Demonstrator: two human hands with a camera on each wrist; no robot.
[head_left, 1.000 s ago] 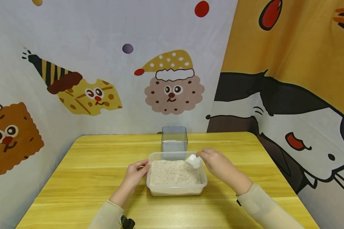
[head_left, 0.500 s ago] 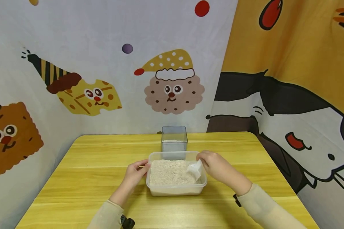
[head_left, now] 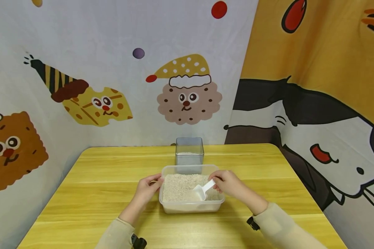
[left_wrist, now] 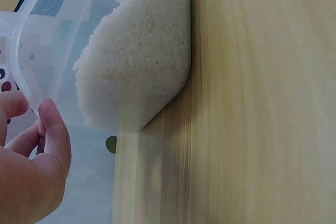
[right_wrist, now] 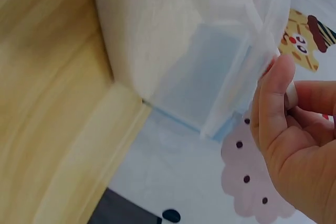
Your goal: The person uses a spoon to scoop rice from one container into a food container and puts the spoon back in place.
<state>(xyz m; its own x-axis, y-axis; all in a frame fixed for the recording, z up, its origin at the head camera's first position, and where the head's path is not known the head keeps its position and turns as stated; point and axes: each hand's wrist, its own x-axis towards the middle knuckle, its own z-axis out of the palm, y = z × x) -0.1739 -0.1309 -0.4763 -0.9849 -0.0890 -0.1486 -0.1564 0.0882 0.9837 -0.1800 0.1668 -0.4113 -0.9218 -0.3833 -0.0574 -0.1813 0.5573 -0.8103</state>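
A clear plastic box (head_left: 191, 208) filled with rice (head_left: 179, 186) stands near the middle of the table. My left hand (head_left: 147, 190) pinches its left rim; in the left wrist view, thumb and fingers of the left hand (left_wrist: 39, 156) close on the rim corner, with rice showing through the wall. My right hand (head_left: 229, 185) holds a white scoop (head_left: 201, 192) by its handle, over the right part of the box. The scoop's bowl tilts down to the left, right at the rice. In the right wrist view the right hand (right_wrist: 296, 129) is beside the box wall (right_wrist: 142, 40).
Behind the box stands a bluish see-through container (head_left: 189, 147) with some white contents low inside. The wooden table (head_left: 112, 166) reaches back to a cartoon-printed curtain (head_left: 112, 41). Black bands with small devices (head_left: 139, 242) sit at both wrists.
My right hand has moved left and toward me, bringing the scoop from the box's back right corner to over the rice, bowl now pointing down-left. The left hand and box have stayed put.
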